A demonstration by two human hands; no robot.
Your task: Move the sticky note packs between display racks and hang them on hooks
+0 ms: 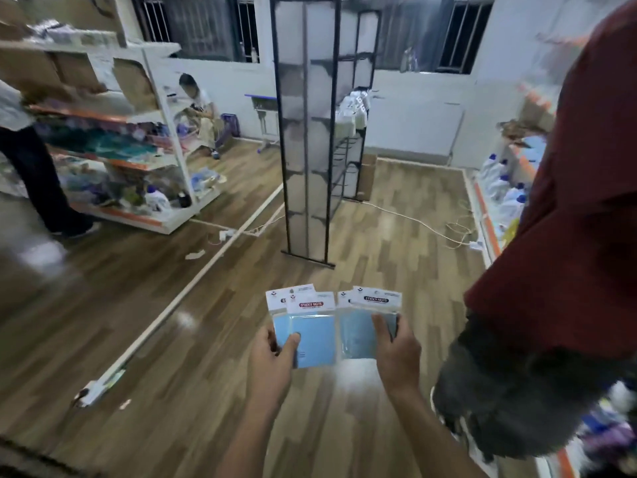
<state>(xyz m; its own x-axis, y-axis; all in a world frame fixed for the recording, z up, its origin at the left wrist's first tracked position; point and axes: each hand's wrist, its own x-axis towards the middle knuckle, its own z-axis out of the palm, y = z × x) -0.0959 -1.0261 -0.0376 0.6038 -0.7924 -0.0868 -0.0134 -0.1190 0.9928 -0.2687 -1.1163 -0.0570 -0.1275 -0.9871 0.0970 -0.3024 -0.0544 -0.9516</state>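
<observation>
I hold blue sticky note packs with white header cards low in the middle of the view. My left hand grips two overlapping sticky note packs by their lower left corner. My right hand grips another two packs at their right side. A tall black wire display rack stands on the wooden floor straight ahead, apart from my hands. A second black rack with hooks and hanging white packs stands just behind it.
A person in a dark red shirt stands close on my right. White shelving with goods fills the left, with a standing person beside it and a seated person behind. Cables and a power strip lie on the floor. Bottles line the right shelf.
</observation>
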